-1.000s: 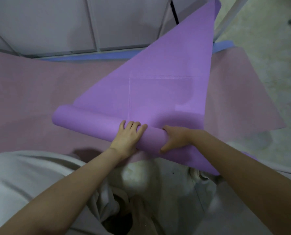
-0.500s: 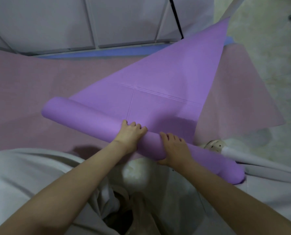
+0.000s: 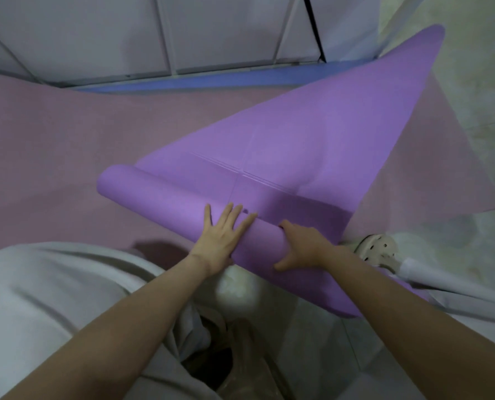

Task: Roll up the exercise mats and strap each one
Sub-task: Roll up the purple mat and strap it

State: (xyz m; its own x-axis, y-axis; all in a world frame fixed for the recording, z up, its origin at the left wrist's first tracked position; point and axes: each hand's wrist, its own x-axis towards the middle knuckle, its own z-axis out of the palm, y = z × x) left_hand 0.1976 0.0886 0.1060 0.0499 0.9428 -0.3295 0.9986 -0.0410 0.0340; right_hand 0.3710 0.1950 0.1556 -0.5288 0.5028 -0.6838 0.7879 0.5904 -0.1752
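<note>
1. Pressing the left grip palm-down on top of the roll, fingers straight and spread, fingertips reaching the seam between roll and flat sheet.
2. Cupping the right grip round the same roll just beside the left one, fingers curling over the far side, thumb hooking along the near side.
3. Holding both grips near the middle of the roll, close together but apart from each other.
4. Showing the purple mat partly rolled, the rolled end lying nearest the person and slanting from upper left down to lower right.
5. Passing the roll's right end under the right forearm, so hiding part of it from view.
6. Spreading the unrolled sheet away from the roll toward the upper right, narrowing to a rounded corner near the wall.
7. Showing faint pressed lines crossing the sheet just beyond the fingertips.
8. Resting the purple mat on a pink mat, wider and reaching out flat to left and right beneath it.
9. Showing a strip of a blue mat beyond the pink one, lying along the foot of the panelled wall.
10. Showing pale floor at the right, past the pink mat's edge.
11. Showing a pale perforated shoe just beside the roll, behind the right wrist.
12. Filling the lower left with grey clothing.
13. Showing a crumpled translucent bag low between the two forearms.
</note>
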